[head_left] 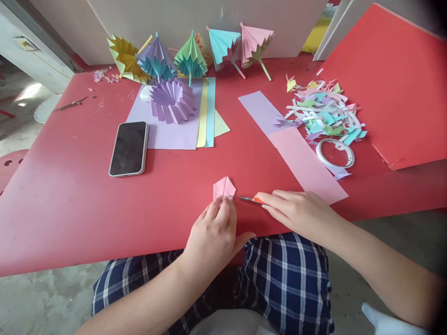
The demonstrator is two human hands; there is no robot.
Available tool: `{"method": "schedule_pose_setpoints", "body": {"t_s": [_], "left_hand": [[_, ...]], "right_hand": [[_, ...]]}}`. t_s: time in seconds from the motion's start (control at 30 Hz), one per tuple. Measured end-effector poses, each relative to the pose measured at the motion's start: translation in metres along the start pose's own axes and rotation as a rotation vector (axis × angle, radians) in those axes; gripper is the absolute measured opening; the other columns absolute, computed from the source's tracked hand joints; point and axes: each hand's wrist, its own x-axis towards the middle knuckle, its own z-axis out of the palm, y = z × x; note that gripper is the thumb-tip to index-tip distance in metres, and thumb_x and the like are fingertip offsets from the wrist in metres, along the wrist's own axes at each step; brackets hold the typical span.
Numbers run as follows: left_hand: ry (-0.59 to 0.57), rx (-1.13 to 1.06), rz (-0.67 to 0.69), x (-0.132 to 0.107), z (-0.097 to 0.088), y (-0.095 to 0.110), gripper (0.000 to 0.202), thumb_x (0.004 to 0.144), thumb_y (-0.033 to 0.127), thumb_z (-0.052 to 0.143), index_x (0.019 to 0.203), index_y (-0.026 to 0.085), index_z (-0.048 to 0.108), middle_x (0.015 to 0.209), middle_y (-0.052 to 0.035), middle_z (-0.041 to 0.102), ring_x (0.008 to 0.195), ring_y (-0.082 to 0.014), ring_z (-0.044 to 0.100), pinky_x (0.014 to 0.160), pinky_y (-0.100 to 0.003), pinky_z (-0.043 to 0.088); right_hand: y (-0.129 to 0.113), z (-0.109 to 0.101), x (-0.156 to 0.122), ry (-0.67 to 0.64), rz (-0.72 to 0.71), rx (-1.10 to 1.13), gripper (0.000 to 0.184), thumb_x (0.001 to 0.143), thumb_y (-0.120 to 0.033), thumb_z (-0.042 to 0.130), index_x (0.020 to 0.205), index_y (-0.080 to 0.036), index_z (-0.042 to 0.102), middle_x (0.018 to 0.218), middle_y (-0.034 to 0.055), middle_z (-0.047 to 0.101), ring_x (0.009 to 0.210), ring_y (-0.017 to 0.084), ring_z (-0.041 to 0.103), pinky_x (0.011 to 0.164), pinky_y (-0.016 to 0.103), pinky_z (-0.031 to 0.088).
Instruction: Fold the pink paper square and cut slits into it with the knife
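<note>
A small folded pink paper piece (224, 187) lies on the red table (70, 195) near its front edge. My left hand (213, 235) presses its fingertips down on the lower edge of that piece, fingers together. My right hand (296, 211) is closed on a thin tool with an orange handle (248, 199), likely small scissors or a knife. The tool's tip touches the paper's lower right edge.
A phone (129, 148) lies left of centre. Coloured paper sheets (185, 125) carry a purple pleated fan (172, 100). Several paper umbrellas (190, 58) line the back. Paper strips (303, 158), scraps (323, 114), a tape ring (335, 152) and a red board (394, 88) lie right.
</note>
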Motion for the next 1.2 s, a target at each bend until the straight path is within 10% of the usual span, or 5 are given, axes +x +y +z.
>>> {"method": "schedule_pose_setpoints", "body": {"t_s": [1.2], "left_hand": [[0.003,0.031,0.007,0.0,0.0,0.0,0.063,0.08,0.052,0.046,0.109,-0.003,0.055,0.106,-0.0196,0.061,0.095,-0.0261,0.059,0.078,-0.033,0.053]], "right_hand": [[0.005,-0.002,-0.014,-0.011,0.004,0.015,0.03,0.092,-0.029,0.03,0.106,-0.022,0.057,0.07,0.0009,0.062,0.051,0.008,0.054,0.045,0.021,0.03]]}}
